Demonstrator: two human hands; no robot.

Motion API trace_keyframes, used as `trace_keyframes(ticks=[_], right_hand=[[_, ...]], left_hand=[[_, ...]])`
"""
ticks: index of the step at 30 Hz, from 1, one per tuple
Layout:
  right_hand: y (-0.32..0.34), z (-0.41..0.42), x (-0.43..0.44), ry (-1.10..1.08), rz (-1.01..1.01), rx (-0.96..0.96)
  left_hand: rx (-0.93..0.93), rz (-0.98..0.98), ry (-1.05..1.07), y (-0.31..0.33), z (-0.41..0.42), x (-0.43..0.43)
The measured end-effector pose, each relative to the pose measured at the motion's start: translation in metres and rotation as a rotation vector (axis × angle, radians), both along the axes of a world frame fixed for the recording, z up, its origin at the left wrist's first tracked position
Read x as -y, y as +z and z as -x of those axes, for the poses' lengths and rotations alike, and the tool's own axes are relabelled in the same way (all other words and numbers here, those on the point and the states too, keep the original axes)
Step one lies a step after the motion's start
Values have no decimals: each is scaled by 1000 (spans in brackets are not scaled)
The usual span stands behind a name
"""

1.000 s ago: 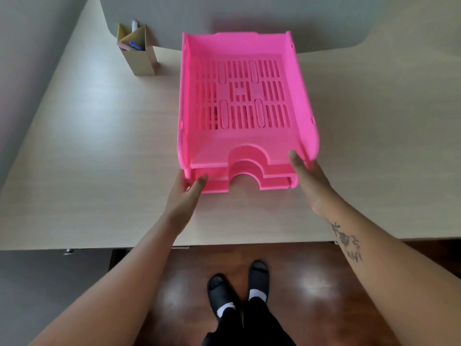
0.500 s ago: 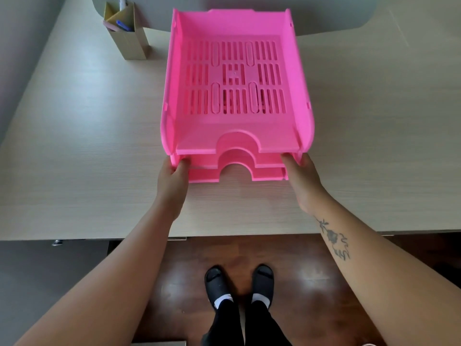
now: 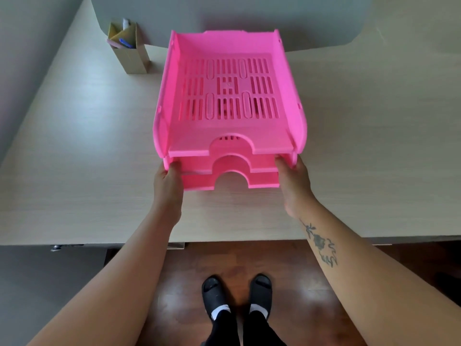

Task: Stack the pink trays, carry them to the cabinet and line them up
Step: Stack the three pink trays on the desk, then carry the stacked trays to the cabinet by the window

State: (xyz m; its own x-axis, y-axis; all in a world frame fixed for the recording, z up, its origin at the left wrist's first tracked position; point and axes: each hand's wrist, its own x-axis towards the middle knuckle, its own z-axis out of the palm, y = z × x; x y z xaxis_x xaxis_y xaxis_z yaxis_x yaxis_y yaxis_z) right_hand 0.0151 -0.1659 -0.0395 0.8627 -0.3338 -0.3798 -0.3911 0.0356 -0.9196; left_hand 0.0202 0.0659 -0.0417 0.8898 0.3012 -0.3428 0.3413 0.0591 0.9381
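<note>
Three pink slotted letter trays sit nested in one stack (image 3: 229, 101) on the light wooden desk (image 3: 74, 151), arched front cut-outs facing me. The top tray's near end is raised above the two lower front lips. My left hand (image 3: 167, 182) grips the stack's near left corner, fingers curled under the upper tray's side wall. My right hand (image 3: 293, 181) holds the near right corner the same way. No cabinet is in view.
A cardboard pen holder (image 3: 129, 49) with pens stands on the desk to the stack's far left. A grey partition (image 3: 249, 11) runs behind the desk. The desk's front edge (image 3: 224, 239) lies below my wrists, with dark wooden floor and my feet (image 3: 237, 290) underneath.
Both hands have slid from flat beside the stack's front to gripping its near corners, and the top tray's front has come up off the lower trays.
</note>
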Motion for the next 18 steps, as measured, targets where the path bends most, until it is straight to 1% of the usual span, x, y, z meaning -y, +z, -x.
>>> trace_keyframes(ticks=[3,7,10,14,18], right_hand=[[12,4,-1,-32,8,18],[25,12,2,-19,23,52],[36,14,4,16,21,89],[60,6,4,97,20,144],[87,-7,2,246,20,224]], left_hand=[[5,9,30,6,6,2],[24,27,46,16,17,4],[49,20,99,31,23,5],[93,6,169,57,33,7],[152,-12,300,86,54,13]])
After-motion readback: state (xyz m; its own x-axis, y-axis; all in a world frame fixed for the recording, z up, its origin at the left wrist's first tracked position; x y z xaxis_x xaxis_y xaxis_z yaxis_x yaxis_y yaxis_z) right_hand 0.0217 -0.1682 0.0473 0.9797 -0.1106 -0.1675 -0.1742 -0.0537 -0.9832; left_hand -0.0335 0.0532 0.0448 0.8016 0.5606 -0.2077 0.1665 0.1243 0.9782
